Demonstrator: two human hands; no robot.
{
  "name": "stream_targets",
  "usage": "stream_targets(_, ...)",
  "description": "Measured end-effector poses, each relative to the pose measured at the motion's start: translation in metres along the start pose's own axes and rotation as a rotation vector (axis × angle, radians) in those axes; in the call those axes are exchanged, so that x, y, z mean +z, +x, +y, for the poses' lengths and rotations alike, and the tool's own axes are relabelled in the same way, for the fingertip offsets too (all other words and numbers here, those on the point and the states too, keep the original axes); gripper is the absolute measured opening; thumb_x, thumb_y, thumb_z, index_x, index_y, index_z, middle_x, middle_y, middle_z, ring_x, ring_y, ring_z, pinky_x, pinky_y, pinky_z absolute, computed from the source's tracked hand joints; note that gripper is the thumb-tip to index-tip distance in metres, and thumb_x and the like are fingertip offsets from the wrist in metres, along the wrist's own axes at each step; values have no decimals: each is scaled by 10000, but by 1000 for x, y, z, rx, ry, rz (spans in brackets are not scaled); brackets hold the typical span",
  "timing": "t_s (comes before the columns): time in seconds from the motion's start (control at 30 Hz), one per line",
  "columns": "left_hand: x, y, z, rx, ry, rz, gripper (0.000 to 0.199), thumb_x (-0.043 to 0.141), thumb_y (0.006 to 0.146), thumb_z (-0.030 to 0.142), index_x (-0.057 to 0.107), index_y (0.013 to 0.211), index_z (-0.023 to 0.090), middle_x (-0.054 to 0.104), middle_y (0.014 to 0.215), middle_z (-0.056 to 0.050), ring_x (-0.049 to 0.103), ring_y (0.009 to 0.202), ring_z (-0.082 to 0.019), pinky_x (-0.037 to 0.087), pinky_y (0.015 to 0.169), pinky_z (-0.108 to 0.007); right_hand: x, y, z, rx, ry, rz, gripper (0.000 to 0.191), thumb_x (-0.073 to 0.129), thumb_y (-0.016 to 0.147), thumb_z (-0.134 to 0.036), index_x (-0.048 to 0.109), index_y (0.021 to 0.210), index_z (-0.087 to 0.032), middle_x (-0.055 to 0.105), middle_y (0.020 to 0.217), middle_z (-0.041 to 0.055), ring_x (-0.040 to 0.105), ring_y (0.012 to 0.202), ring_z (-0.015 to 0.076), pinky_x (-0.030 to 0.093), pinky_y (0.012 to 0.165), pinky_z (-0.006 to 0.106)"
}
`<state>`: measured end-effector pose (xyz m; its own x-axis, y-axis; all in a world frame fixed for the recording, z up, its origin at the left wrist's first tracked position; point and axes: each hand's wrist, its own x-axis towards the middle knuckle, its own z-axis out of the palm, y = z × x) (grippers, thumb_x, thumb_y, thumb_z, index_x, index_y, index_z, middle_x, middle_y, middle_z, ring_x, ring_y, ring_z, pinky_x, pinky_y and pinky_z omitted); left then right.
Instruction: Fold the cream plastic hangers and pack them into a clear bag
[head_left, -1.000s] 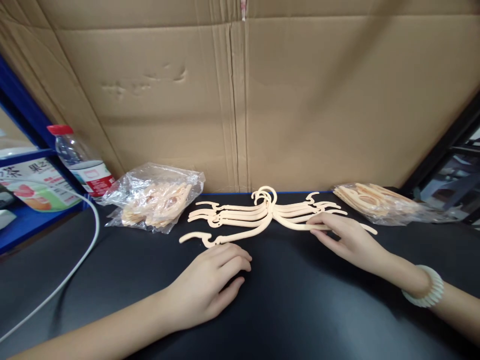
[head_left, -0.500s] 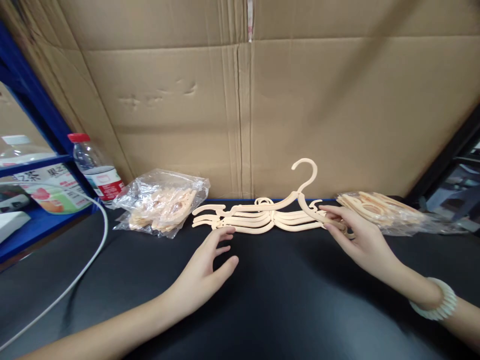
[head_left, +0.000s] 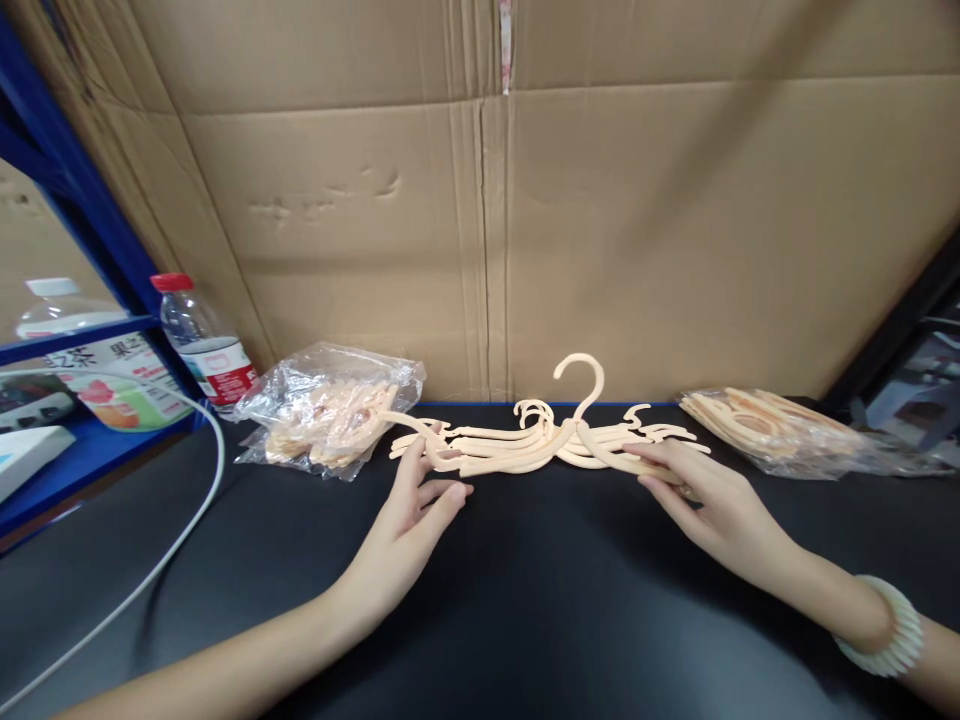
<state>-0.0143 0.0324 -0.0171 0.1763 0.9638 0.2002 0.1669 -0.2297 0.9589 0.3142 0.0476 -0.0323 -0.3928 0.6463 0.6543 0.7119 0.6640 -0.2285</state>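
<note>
A cream folding hanger point(head_left: 600, 447) with its hook upright is spread in front of a stack of similar hangers point(head_left: 495, 437) on the black table. My right hand point(head_left: 701, 495) pinches the right arm of this hanger. At its left end, my left hand point(head_left: 416, 515) has its fingers apart; the fingertips are behind or against the hanger's left arm, and no firm grip shows. Both hands are just above the table.
Clear bags of cream hangers lie at left point(head_left: 322, 410) and right point(head_left: 772, 430). A red-capped bottle point(head_left: 217, 360) stands beside a blue shelf point(head_left: 112, 330). A white cable point(head_left: 199, 520) curves over the table point(head_left: 547, 620). Cardboard point(head_left: 375, 250) rises behind.
The hanger has come lower and to the left, its hook nearer the stack's middle. My left fingers now meet its left end. The view has shifted slightly.
</note>
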Motion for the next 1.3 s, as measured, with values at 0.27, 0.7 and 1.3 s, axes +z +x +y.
stream_targets(0.27,-5,2,-5,120,273,-186,433,513,941,366,463,1365,292,599,1260,-73,653,969,-189,476,969,-392,3,0,-19,-37,39,-102,306,455,979,-181,505,1273,-249,657,1078,75,646,948,202,551,793,316)
stream_targets(0.7,-3,6,5,84,222,-153,292,523,908,403,639,1068,188,700,810,-46,612,658,-161,526,681,-300,-12,8,-29,-100,-524,-21,159,479,984,-257,620,955,-188,677,932,89,558,864,265,376,722,396)
stream_targets(1.3,-2,7,8,79,253,-162,240,517,917,396,633,1005,205,697,833,-19,601,659,-151,506,687,-280,-12,8,-44,-85,-786,-107,297,455,887,-49,620,1119,-131,464,1411,207,598,984,299,462,833,454)
